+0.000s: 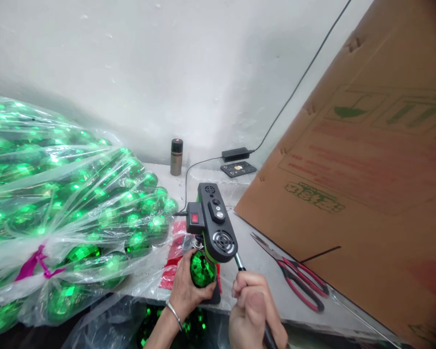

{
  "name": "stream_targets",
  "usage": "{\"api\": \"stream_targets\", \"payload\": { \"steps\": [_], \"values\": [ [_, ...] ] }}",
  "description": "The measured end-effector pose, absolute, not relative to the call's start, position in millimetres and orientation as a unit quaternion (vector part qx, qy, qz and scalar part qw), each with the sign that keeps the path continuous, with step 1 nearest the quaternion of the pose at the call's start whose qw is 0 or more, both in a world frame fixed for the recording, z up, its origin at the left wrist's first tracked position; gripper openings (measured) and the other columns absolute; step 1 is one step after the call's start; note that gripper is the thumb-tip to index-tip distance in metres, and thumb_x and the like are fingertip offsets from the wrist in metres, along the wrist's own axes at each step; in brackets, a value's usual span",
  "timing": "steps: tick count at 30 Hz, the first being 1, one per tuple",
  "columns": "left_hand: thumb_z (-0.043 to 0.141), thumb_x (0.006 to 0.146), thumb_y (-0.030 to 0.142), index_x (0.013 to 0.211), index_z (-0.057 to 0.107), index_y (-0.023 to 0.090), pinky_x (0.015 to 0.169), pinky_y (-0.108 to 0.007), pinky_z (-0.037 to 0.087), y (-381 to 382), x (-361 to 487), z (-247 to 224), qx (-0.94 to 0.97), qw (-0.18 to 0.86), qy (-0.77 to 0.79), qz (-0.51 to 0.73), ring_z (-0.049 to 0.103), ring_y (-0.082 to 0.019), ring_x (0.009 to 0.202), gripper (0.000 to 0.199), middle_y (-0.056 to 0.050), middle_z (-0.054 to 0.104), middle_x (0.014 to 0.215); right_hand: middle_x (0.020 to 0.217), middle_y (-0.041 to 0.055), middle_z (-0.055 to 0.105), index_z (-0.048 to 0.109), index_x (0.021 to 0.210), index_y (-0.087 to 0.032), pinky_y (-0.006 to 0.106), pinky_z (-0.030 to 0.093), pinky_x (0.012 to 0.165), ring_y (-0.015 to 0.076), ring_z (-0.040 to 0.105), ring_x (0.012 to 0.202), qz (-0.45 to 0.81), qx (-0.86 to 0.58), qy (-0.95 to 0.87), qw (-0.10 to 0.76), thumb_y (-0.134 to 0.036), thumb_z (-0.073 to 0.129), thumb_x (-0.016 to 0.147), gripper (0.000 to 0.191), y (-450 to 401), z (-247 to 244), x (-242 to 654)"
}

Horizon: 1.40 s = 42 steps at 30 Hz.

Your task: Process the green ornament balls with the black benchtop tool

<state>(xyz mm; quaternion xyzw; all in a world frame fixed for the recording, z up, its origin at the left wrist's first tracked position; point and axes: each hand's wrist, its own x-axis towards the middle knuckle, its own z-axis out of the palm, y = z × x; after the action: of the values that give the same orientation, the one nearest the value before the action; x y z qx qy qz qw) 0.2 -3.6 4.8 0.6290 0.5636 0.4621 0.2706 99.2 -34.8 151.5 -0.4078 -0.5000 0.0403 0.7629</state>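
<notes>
My left hand [185, 285] is closed round a shiny green faceted ball [203, 269], held against the lower end of a black machine [216, 220]. A silver bangle circles the left wrist. The machine has round vents, small round buttons and a red switch on its side box. To the right, my right hand [253, 305] wraps round a black-gripped lever [241, 263] whose metal shaft reaches up to the machine. Part of the grip shows below the fist. Where the ball meets the machine is hidden.
A clear plastic bag [45, 189] of green balls fills the left. Scissors [294, 276] lie right, beside a large cardboard box [363, 160]. Toward the wall stand a spray can [176, 157], a power adapter [236, 154] and a phone [239, 168]. More green balls [194, 325] sit below the table edge.
</notes>
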Motion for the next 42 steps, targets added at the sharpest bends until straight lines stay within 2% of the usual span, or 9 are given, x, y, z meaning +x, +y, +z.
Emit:
{"api": "stream_targets", "payload": {
  "steps": [19,29,34,39,42],
  "values": [
    [0.086,0.066,0.033,0.142,0.060,0.016,0.111,-0.063,0.063,-2.6,0.2,8.4,0.624,0.289,0.566,0.455,0.077,-0.041,0.125,0.083,-0.020,0.078,0.135,0.069,-0.0034,0.055,0.051,0.069,-0.021,0.025,0.039,0.054,0.0098,0.053,0.061,0.049,-0.376,-0.515,0.769,-0.016,0.051,0.111,0.042,-31.9,147.6,101.7],
    [0.089,0.064,0.033,0.140,0.063,0.019,0.108,-0.061,0.065,-1.4,-0.9,11.9,0.624,0.279,0.576,0.449,0.078,-0.040,0.121,0.082,-0.016,0.080,0.131,0.067,-0.0035,0.055,0.051,0.067,-0.021,0.024,0.040,0.053,0.0103,0.053,0.058,0.048,-0.391,-0.504,0.769,-0.022,0.054,0.112,0.045,-32.4,152.4,99.0],
    [0.089,0.065,0.034,0.140,0.063,0.018,0.107,-0.062,0.065,-1.0,-0.3,11.7,0.630,0.267,0.569,0.456,0.079,-0.041,0.121,0.080,-0.018,0.081,0.131,0.068,-0.0036,0.055,0.052,0.069,-0.022,0.023,0.041,0.053,0.0105,0.053,0.060,0.047,-0.386,-0.511,0.767,-0.021,0.053,0.112,0.043,-32.0,153.3,99.3],
    [0.089,0.066,0.035,0.139,0.063,0.017,0.106,-0.061,0.067,0.2,1.4,9.1,0.634,0.250,0.564,0.467,0.080,-0.040,0.119,0.080,-0.018,0.081,0.130,0.067,-0.0039,0.053,0.052,0.071,-0.022,0.024,0.041,0.054,0.0117,0.054,0.060,0.047,-0.388,-0.521,0.759,-0.021,0.052,0.112,0.042,-33.5,141.6,103.0],
    [0.089,0.068,0.035,0.139,0.063,0.016,0.104,-0.060,0.068,0.6,2.1,7.6,0.636,0.242,0.562,0.470,0.080,-0.040,0.118,0.078,-0.018,0.081,0.128,0.071,-0.0017,0.059,0.054,0.070,-0.021,0.026,0.043,0.057,0.0124,0.056,0.061,0.040,-0.386,-0.534,0.751,-0.023,0.053,0.112,0.043,-34.1,126.9,103.5]
  ]
}}
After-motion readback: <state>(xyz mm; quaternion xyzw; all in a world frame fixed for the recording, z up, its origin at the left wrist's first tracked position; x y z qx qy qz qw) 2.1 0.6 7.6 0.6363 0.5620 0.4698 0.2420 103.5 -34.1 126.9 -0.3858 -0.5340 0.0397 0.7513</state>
